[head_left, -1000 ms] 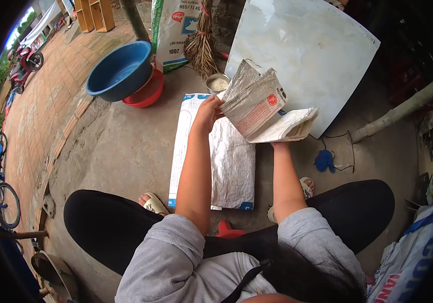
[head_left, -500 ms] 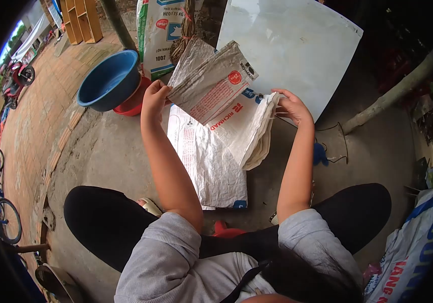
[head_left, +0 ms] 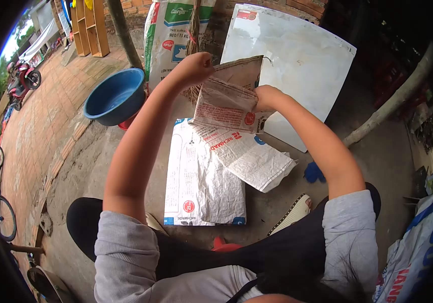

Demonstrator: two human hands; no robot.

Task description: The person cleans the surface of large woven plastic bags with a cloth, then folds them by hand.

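A greyish-brown woven sack (head_left: 220, 108) with red print is held up in front of me, its panels folded back and apart. My left hand (head_left: 195, 69) is closed at its upper left edge. My right hand (head_left: 268, 99) grips its right side, with the fingertips partly hidden behind the cloth. Just below, a white woven sack (head_left: 257, 164) with red lettering lies slanted, one end sticking out to the right. Beneath that, folded white sacks (head_left: 183, 177) lie flat on the floor between my feet.
A blue basin (head_left: 115, 96) stands at the left on a red one. A white board (head_left: 297, 70) leans at the back beside an upright printed feed sack (head_left: 176, 35). Wooden poles (head_left: 393, 101) rise right and left. Another large sack (head_left: 418, 252) is at the lower right.
Both hands have moved up the sack, the left rising and the right coming inward. The white sack has dropped from my right hand onto the pile. The view has shifted slightly.
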